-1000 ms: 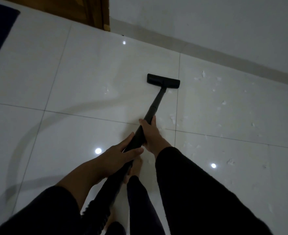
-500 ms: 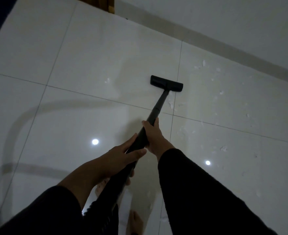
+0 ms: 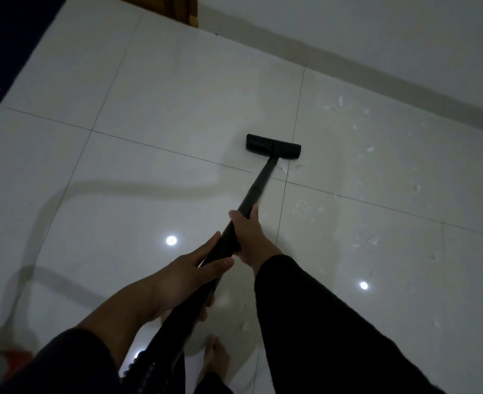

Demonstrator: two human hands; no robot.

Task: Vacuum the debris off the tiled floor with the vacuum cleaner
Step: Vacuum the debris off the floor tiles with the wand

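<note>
Dark blue rug point(image 3: 4, 52) at far left, wooden door frame point(image 3: 190, 9), pale wall point(image 3: 377, 32) beyond.

2 hands point(image 3: 246, 237), 1 vacuum wand point(image 3: 258, 186), 1 floor head point(image 3: 273, 147), 1 bare foot point(image 3: 216, 358).

Black vacuum head point(image 3: 273, 146) beside white debris point(image 3: 305, 208)

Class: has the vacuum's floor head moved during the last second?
Yes. The floor head has come back toward the person, closing on the cross grout line, with its right end still at the lengthwise grout line.
</note>
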